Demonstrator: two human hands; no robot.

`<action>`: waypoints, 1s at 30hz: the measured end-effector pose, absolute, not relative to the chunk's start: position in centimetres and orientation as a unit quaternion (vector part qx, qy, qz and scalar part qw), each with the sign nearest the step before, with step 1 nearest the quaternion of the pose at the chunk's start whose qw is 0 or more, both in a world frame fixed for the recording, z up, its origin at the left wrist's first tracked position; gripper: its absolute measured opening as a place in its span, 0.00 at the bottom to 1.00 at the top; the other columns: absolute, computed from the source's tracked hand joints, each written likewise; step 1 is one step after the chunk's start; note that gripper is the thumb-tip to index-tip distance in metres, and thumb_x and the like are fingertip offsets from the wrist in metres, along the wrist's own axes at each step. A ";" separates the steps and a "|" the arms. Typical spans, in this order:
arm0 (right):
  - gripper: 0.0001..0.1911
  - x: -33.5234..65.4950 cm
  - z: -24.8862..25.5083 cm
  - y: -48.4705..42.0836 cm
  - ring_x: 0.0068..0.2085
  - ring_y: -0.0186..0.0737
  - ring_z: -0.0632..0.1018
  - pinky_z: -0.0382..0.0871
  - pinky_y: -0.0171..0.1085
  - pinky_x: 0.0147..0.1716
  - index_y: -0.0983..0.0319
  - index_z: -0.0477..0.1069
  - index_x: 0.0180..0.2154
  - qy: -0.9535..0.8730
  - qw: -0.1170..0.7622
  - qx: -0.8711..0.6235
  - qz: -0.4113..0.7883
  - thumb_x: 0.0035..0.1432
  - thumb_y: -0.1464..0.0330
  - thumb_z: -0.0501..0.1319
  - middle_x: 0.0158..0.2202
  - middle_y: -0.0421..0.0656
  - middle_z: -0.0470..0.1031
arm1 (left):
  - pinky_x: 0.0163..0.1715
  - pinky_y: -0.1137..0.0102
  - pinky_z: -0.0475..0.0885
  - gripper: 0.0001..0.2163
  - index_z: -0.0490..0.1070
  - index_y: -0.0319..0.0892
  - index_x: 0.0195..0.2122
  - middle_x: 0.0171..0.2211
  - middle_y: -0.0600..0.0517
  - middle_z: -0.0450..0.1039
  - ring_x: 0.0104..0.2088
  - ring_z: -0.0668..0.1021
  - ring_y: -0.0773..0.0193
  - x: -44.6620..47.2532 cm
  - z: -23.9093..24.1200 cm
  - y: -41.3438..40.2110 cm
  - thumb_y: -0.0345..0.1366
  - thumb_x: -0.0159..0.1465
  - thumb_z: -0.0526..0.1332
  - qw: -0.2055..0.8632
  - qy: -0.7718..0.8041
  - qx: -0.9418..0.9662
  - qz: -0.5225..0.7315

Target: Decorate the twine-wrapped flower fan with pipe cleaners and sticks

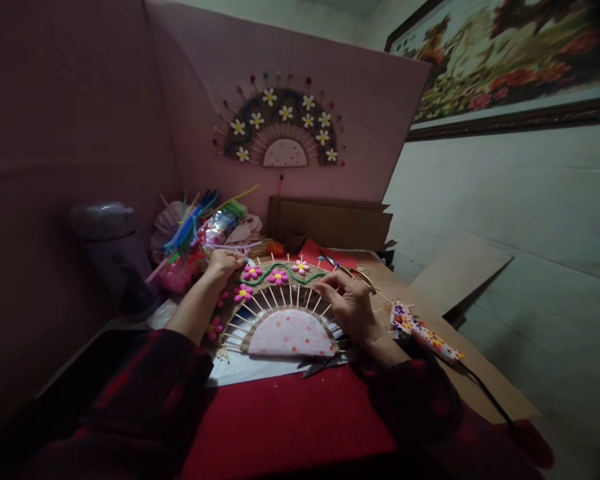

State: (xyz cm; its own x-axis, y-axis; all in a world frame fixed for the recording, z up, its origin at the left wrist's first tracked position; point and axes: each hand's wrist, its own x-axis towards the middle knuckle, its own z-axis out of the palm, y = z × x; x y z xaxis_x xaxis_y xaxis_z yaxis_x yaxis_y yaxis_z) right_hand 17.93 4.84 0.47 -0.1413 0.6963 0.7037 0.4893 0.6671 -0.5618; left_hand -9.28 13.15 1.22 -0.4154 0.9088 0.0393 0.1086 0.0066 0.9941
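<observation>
A half-round fan (293, 331) of sticks and twine lies in front of me, with a spotted pale pink half-disc at its base. Pink flowers (278, 277) with yellow centres and a wavy green strip (267, 272) decorate its twine band. My left hand (223, 265) is closed at the band's upper left, its fingertips by a small pale blue piece (249, 261). Over the band's right side, my right hand (349, 303) is closed in a pinch near the green strip's end. What either hand holds is too small to make out.
Scissors (344, 268) lie behind my right hand; a flower-patterned glue gun (425, 333) with a cord is further right. Coloured pipe cleaners (193, 223) and bags are piled at left, beside a lidded container (107, 253). A similar finished fan (280, 123) hangs on the pink backboard.
</observation>
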 end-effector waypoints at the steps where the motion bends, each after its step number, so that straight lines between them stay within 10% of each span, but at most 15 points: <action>1: 0.08 17.9 0.5 4.7 0.26 0.35 0.72 0.62 0.34 0.27 0.60 0.71 0.27 -0.763 0.509 -0.389 0.083 0.55 0.64 0.60 0.24 0.39 0.72 | 0.17 0.75 0.61 0.05 0.71 0.36 0.16 0.11 0.56 0.66 0.15 0.66 0.72 -9.3 1.2 13.2 0.22 0.40 0.64 0.349 0.617 0.412 0.571; 30: 0.09 17.6 1.3 3.5 0.31 0.38 0.73 0.65 0.37 0.33 0.60 0.72 0.29 -0.874 0.408 -0.260 0.040 0.56 0.62 0.59 0.28 0.42 0.73 | 0.18 0.73 0.61 0.05 0.70 0.37 0.15 0.11 0.55 0.65 0.15 0.65 0.70 -9.2 1.2 13.1 0.24 0.40 0.65 0.356 0.616 0.423 0.561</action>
